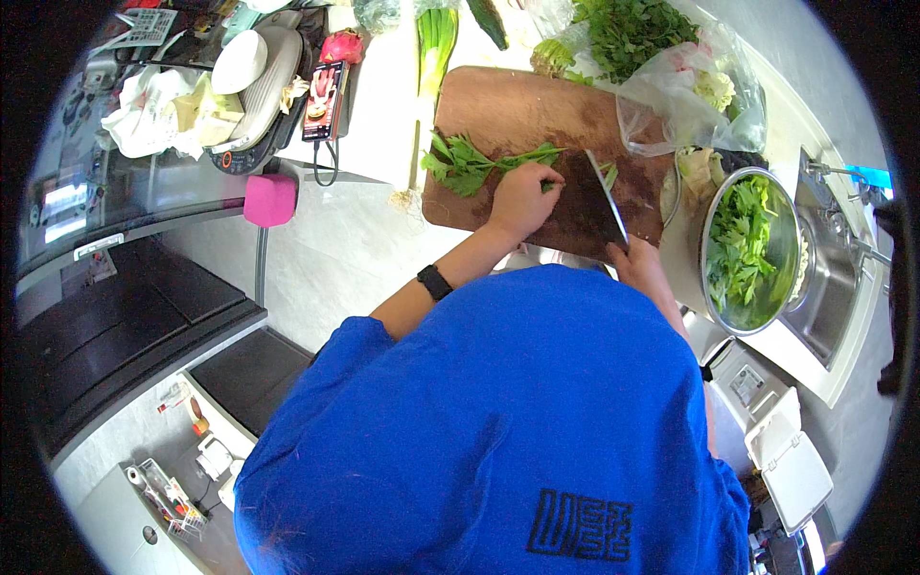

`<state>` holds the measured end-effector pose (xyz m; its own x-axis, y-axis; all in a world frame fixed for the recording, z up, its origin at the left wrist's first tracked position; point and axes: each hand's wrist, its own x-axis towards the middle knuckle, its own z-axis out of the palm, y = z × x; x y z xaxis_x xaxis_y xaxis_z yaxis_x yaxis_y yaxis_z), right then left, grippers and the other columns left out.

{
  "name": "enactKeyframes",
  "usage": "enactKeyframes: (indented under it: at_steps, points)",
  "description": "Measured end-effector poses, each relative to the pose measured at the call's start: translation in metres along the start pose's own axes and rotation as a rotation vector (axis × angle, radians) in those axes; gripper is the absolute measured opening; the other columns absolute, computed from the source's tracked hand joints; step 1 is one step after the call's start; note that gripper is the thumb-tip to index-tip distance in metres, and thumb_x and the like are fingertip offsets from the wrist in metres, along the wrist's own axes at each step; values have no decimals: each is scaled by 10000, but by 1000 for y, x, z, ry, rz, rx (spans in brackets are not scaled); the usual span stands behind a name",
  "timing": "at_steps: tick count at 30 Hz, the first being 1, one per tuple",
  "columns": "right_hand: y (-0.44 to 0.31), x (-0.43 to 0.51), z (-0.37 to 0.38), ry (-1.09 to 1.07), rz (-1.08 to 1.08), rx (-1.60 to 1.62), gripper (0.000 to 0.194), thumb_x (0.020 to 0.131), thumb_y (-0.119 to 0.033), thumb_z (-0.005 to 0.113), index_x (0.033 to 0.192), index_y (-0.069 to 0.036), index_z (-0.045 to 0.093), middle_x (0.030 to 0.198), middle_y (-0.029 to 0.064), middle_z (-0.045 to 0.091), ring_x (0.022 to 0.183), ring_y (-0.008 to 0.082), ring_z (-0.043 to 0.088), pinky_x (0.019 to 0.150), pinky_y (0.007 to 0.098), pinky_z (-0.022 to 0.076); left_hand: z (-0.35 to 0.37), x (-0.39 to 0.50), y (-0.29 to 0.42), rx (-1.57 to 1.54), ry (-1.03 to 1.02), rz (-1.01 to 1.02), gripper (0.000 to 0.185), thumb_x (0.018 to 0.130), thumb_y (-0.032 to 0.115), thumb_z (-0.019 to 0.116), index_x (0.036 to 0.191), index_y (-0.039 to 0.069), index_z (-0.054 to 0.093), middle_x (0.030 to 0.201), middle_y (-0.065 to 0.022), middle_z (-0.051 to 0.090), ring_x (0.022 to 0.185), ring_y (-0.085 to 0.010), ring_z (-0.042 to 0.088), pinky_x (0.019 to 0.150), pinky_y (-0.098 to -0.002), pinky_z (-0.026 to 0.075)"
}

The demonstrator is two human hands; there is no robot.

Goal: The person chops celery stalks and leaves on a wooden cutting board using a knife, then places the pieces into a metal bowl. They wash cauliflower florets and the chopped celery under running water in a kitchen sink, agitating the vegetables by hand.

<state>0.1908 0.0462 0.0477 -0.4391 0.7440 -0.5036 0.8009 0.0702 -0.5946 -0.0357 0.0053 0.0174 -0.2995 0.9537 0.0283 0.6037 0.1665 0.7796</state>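
My left hand point(527, 199), below a black wristband, rests over leafy green celery point(462, 164) on the brown wooden cutting board point(532, 97); its fingers are curled at the stalks, and a bit of green shows by the fingertips. My right hand point(635, 260) is closed around the handle of a kitchen knife point(608, 191), whose blade stands on edge over the board, to the right of my left hand. A small green piece point(609, 175) lies just beyond the blade. Right of the board, a steel bowl point(707, 287) holds celery leaves.
A plastic bag point(647, 122) with vegetables overlaps the board's upper right corner. Spring onions point(436, 50) lie at its upper left. Further left are a phone point(325, 100) on a cable, a dragon fruit point(342, 46) and an electric grill point(269, 93). A sink point(826, 302) is at right.
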Motion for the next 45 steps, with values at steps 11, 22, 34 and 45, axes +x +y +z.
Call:
enactKeyframes:
  at_steps: [11,22,34,45]
  points:
    - [-6,-19,-24,355,-38,350,266,931,-244,610,934,21,640,583,18,547,487,86,459,455,290,353,2,50,41,-377,-119,60,358,859,255,660,1139,31,654,1161,-198,632,1088,-323,599,915,-381,482]
    - [4,-20,-3,162,-50,216,230,900,-255,610,974,-42,654,733,235,634,675,383,646,611,430,485,-45,14,-44,334,53,155,158,739,116,734,891,80,707,908,-108,629,916,-313,573,835,-410,458]
    - [-23,-12,-4,29,-51,121,223,900,-227,601,955,-16,648,702,213,589,685,328,571,597,430,454,-57,1,-41,371,102,202,119,691,124,717,782,66,667,844,-101,605,877,-310,568,814,-398,471]
    - [-22,-12,-3,58,-69,143,225,930,-188,606,926,36,619,615,51,508,607,99,427,530,335,390,-64,11,-34,229,23,-8,101,701,134,696,754,80,628,847,-93,615,854,-312,591,768,-404,498]
